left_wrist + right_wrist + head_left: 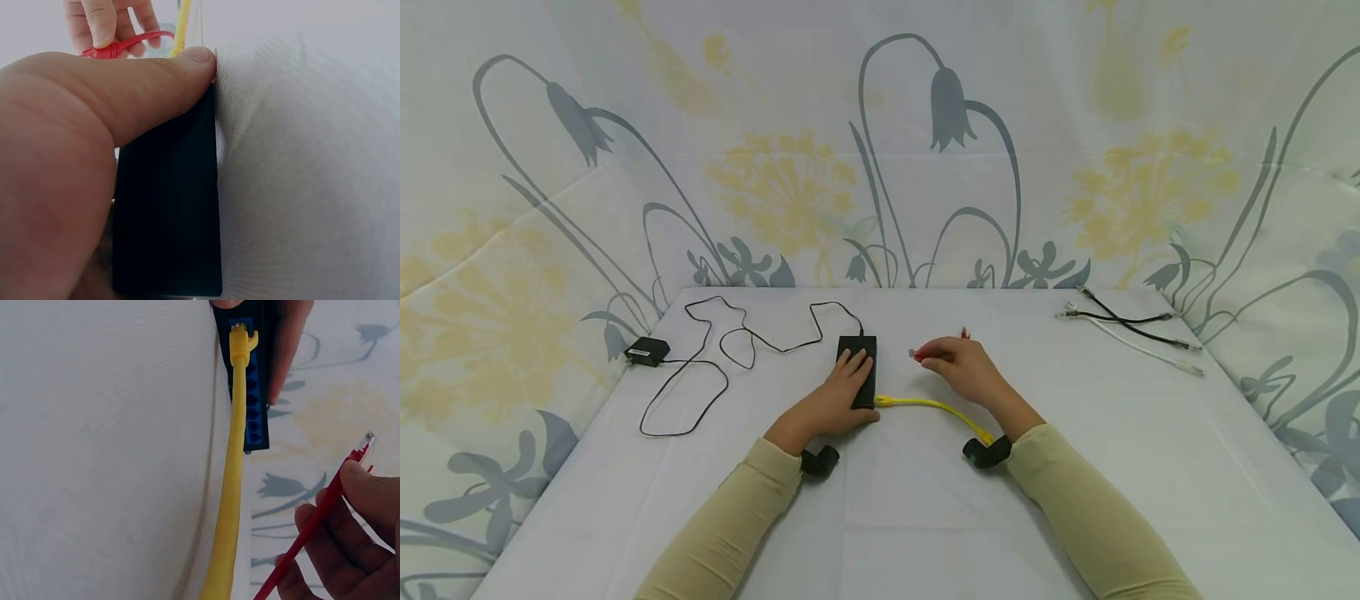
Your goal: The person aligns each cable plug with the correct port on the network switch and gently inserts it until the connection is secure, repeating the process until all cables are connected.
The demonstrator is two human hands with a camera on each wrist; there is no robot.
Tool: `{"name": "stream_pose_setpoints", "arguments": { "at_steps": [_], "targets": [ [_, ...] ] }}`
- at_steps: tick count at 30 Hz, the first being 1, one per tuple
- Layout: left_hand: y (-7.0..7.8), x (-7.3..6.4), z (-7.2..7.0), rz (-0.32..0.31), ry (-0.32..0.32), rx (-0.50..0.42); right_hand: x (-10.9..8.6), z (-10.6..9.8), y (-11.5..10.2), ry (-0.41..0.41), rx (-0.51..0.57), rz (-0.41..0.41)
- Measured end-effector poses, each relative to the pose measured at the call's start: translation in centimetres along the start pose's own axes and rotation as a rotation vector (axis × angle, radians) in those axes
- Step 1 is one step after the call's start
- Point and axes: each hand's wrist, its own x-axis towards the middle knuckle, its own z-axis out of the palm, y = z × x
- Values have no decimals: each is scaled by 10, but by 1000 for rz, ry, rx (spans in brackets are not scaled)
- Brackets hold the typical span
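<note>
A black network switch point(868, 385) with a row of blue ports lies on the white table. My left hand point(829, 407) holds it, fingers spread over its top and thumb along its near end. A yellow Ethernet cable point(232, 481) is plugged into the port at the near end. The cable runs right to beside my right wrist. To the right of the switch, my right hand point(962, 368) pinches a red Ethernet cable point(312, 523) just behind its clear plug. That plug points toward the switch, apart from it. The red cable's remaining length is mostly hidden by the hand.
A thin black cord point(786, 351) leads from the switch's far end to a power adapter point(647, 351) at the left edge. Two black cables point(1138, 328) and a white cable point(1138, 350) lie at the far right. Patterned cloth point(880, 208) hangs behind the table.
</note>
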Motion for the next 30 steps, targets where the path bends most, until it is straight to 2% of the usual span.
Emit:
{"name": "stream_pose_setpoints", "arguments": {
  "at_steps": [15, 30],
  "targets": [
    [1, -1, -2, -18, -11, -12, -1, 13, -4, -47, -23, -19],
    [1, -2, -2, 5, 4, -12, 0, 23, -9, -72, -43, -27]
  ]
}}
